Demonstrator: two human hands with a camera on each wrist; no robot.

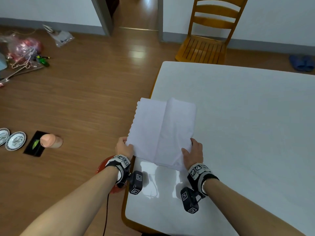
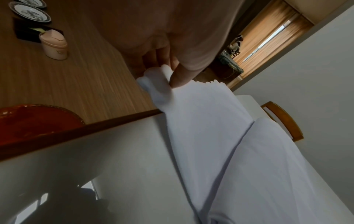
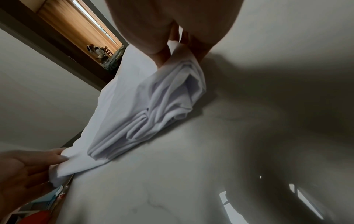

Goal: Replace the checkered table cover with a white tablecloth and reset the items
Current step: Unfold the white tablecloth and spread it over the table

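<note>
On table (image 1: 238, 116), both hands pinch folded tablecloth (image 1: 162, 132) (near corners).

Your left hand (image 1: 124, 147) and right hand (image 1: 193, 153) reach forward, forearms extended, fingers (image 2: 179, 77) pinching the folded cloth's (image 1: 162, 132) near corners.

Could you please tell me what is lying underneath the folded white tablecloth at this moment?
The folded white tablecloth rests on the bare white table, its left edge overhanging the wooden floor. Whatever lies directly beneath the folds is covered.
</note>
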